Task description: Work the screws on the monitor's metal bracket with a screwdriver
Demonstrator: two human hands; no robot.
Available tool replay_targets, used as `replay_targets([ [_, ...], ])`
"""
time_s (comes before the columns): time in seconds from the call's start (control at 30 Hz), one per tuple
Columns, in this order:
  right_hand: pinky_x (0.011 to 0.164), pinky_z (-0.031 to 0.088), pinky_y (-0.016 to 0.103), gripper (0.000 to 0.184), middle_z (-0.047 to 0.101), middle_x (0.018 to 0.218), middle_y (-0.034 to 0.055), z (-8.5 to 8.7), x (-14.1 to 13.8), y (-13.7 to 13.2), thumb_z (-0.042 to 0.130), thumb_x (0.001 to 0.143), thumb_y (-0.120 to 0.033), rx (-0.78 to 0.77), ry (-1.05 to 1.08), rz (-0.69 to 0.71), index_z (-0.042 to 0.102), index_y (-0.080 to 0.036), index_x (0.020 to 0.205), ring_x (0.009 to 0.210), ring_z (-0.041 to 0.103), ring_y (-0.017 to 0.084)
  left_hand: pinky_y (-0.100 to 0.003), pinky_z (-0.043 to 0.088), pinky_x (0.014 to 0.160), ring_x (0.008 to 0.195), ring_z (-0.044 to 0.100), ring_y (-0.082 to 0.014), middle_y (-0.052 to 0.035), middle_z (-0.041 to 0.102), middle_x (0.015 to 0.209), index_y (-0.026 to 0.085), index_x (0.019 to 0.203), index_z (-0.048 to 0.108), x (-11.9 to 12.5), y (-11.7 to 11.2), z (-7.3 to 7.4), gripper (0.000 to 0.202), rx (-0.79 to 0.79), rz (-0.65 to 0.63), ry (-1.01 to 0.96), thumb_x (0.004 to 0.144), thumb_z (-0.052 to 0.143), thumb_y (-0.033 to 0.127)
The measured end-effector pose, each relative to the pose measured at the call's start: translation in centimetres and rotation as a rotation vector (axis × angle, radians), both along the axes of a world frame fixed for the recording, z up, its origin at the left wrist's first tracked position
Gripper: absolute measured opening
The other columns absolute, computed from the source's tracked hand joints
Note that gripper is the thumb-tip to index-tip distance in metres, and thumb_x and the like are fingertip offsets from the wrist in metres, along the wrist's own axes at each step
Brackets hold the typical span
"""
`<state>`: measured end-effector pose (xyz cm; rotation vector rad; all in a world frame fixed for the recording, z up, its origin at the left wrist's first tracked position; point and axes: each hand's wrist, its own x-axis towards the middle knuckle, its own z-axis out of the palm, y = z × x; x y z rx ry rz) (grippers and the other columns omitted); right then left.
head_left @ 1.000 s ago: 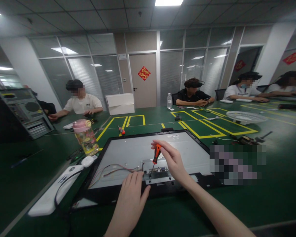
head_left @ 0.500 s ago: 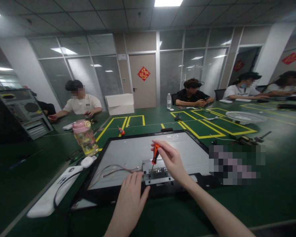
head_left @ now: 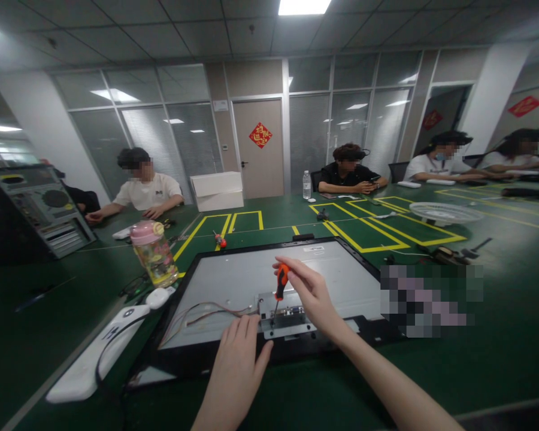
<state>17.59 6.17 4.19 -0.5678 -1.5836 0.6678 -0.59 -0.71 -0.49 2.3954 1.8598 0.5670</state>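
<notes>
A monitor (head_left: 224, 281) lies face down on the green table, its grey metal back up and its black frame around it. A small metal circuit cover (head_left: 287, 314) sits near its near edge, with thin wires (head_left: 206, 312) running left from it. My right hand (head_left: 312, 293) is closed on an orange-handled screwdriver (head_left: 281, 282), held upright with its tip down on the cover. My left hand (head_left: 236, 365) lies flat, fingers together, on the monitor's near frame just left of the cover.
A pink-lidded bottle (head_left: 153, 254) and a white mouse (head_left: 159, 297) stand left of the monitor, a white panel (head_left: 94, 353) with a black cable nearer. A computer case (head_left: 40, 209) is far left. Several people sit along the table's far side. A fan grille (head_left: 444, 212) lies right.
The screwdriver and my right hand have shifted slightly left over the cover. My left hand has stayed on the frame.
</notes>
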Motion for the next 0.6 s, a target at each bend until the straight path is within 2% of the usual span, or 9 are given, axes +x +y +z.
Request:
replay_targets([
  [0.13,0.090,0.054,0.041,0.032,0.074,0.114,0.0082,-0.19,-0.02,0.16,0.050,0.099,-0.027,-0.018,0.010,0.034,0.068,-0.029,0.125,0.100,0.071,0.023,-0.048,0.049,0.098,0.113,0.061,-0.0297,-0.0132,0.065,0.121,0.016,0.125,0.059,-0.05,0.14,-0.17,0.033,0.013,-0.003,0.012,0.096,0.051,0.028],
  [0.47,0.083,0.052,0.035,0.026,0.067,0.091,0.0041,-0.13,-0.11,0.60,0.064,0.089,-0.021,0.057,-0.012,-0.118,0.075,-0.027,0.112,0.088,0.065,0.019,-0.047,0.050,0.096,0.110,0.062,-0.0289,-0.0128,0.066,0.117,0.016,0.122,0.060,-0.25,0.27,-0.37,0.032,0.032,-0.019,-0.008,0.096,0.047,0.029],
  [0.6,0.082,0.052,0.035,0.025,0.068,0.095,0.0056,-0.21,0.02,0.65,0.059,0.093,-0.025,0.058,-0.010,-0.122,0.074,-0.027,0.113,0.091,0.065,0.020,-0.047,0.049,0.096,0.110,0.061,-0.0287,-0.0130,0.066,0.117,0.016,0.123,0.059,-0.37,0.29,-0.64,0.032,0.040,-0.034,-0.031,0.097,0.046,0.031],
])
